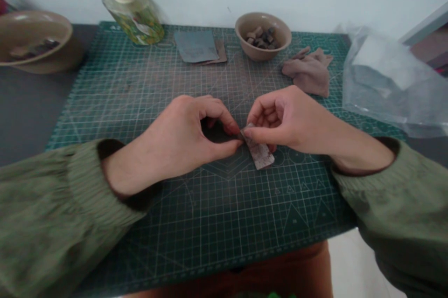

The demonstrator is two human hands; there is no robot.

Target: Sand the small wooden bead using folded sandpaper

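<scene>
Gripping one mottled paper strip (259, 153) above the green cutting mat (196, 223), the left hand (178, 137) and the right hand (283, 118) are both closing in pinches on its upper end, while one bowl (261, 51) of small plugs (261, 38) is sitting beyond them, beside two stacked sheets (196, 47).

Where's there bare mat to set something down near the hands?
Bare cutting mat lies between the left hand and the glass bottle, and below the right hand and sandpaper strip. Crowded: the far edge, with grey sheet, bowl, cloth.
</scene>
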